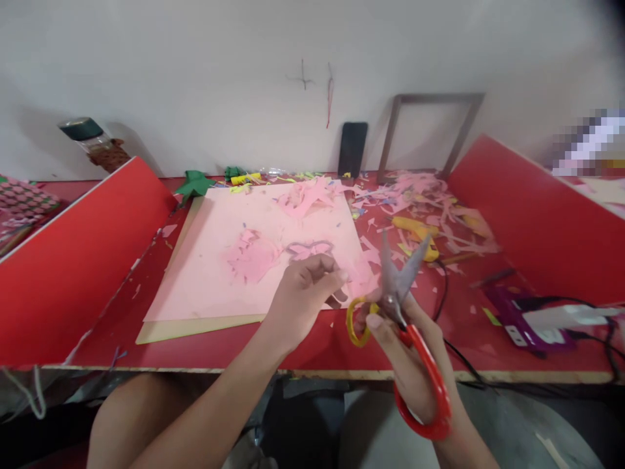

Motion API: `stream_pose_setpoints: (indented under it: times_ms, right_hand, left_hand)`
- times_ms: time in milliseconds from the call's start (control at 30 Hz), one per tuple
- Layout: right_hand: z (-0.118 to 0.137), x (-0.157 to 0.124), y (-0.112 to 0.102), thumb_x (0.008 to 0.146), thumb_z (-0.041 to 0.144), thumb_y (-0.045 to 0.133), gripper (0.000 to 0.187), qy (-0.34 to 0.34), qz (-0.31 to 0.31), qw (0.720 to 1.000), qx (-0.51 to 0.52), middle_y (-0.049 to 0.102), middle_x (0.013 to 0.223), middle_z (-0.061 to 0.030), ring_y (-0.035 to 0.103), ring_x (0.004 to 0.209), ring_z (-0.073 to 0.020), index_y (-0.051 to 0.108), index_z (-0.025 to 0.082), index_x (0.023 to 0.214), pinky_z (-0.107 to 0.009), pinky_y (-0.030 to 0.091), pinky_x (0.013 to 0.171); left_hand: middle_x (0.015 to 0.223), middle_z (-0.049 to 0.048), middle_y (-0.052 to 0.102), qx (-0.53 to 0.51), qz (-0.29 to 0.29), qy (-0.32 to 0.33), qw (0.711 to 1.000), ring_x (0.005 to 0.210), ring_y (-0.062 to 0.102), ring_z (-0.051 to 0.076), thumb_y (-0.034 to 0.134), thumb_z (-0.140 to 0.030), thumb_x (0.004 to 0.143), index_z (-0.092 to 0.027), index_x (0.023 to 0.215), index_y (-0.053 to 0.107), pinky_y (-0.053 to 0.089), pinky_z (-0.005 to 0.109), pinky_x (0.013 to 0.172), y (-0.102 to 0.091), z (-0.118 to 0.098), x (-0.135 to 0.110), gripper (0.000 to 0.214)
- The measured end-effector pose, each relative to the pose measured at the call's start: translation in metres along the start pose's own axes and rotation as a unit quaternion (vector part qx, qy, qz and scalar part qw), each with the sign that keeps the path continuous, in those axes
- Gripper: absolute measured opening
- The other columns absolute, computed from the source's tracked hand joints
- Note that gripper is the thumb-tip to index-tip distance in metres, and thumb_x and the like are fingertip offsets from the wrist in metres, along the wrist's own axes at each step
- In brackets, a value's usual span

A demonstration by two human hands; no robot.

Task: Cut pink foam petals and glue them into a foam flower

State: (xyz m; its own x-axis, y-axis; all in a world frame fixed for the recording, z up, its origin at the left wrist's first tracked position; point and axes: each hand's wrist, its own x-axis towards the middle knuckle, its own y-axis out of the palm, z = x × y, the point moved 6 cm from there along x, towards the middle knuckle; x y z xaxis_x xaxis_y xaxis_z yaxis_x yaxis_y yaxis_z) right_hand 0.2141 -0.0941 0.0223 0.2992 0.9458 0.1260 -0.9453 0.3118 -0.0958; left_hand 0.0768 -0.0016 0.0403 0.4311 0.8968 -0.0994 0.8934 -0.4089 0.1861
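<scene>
Keeping the spread scissors [393, 303] clear of the left hand [303, 290] is advised; they're gripped by the right hand [405, 361] at four o'clock. Left is curled at six; any pinch can't be told.

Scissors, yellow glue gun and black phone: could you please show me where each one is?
Scissors [391, 300]: head view, on the pivot.
Yellow glue gun [413, 227]: head view, on its body.
Black phone [352, 148]: head view, on its front.
</scene>
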Motion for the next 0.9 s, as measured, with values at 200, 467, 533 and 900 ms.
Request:
stream_pose_setpoints:
  times_ms: [200, 467, 533, 900]
  right_hand:
    - [0.008, 0.025, 0.003, 0.084, 0.028, 0.077, 0.022, -0.013, -0.072, 0.992, 0.105, 0.073, 0.085, -0.0003, 0.072, 0.072, -0.0153, 0.066, 0.025, 0.102, -0.024, 0.059, 0.067]
    - [0.021, 0.033, 0.002, 0.081, 0.028, 0.079, 0.020, -0.043, -0.076, 0.994, 0.070, 0.071, 0.081, 0.0010, 0.069, 0.064, -0.0132, 0.065, 0.024, 0.094, -0.023, 0.058, 0.061]
    - [0.026, 0.033, 0.001, 0.081, 0.029, 0.078, 0.019, -0.045, -0.058, 0.996, 0.056, 0.070, 0.079, 0.0013, 0.066, 0.059, -0.0121, 0.064, 0.023, 0.092, -0.023, 0.057, 0.058]
    - [0.016, 0.032, 0.007, 0.080, 0.027, 0.078, 0.022, 0.066, 0.074, 0.977, 0.191, 0.065, 0.077, 0.0014, 0.063, 0.060, -0.0114, 0.063, 0.022, 0.095, -0.023, 0.057, 0.057]
  left_hand:
    - [0.066, -0.0019, 0.064, 0.039, 0.022, 0.016, 0.999, 0.065, 0.060, 0.011, 0.072, -0.026, 0.086, -0.018, 0.074, 0.063, 0.050, 0.023, 0.064, 0.004, 0.003, -0.003, 0.017]
    - [0.075, -0.0002, 0.069, 0.080, 0.042, 0.032, 0.995, 0.070, 0.064, 0.012, 0.070, -0.026, 0.087, -0.018, 0.079, 0.068, 0.051, 0.024, 0.068, 0.003, -0.006, -0.005, 0.011]
    - [0.082, 0.0007, 0.070, 0.104, 0.044, 0.027, 0.993, 0.073, 0.065, 0.013, 0.073, -0.029, 0.086, -0.019, 0.085, 0.070, 0.051, 0.026, 0.070, -0.002, -0.011, -0.005, 0.011]
    - [0.101, 0.0022, 0.072, 0.168, 0.122, 0.092, 0.974, 0.081, 0.066, 0.014, 0.074, -0.025, 0.087, -0.023, 0.105, 0.071, 0.053, 0.025, 0.073, 0.000, -0.019, -0.007, 0.019]
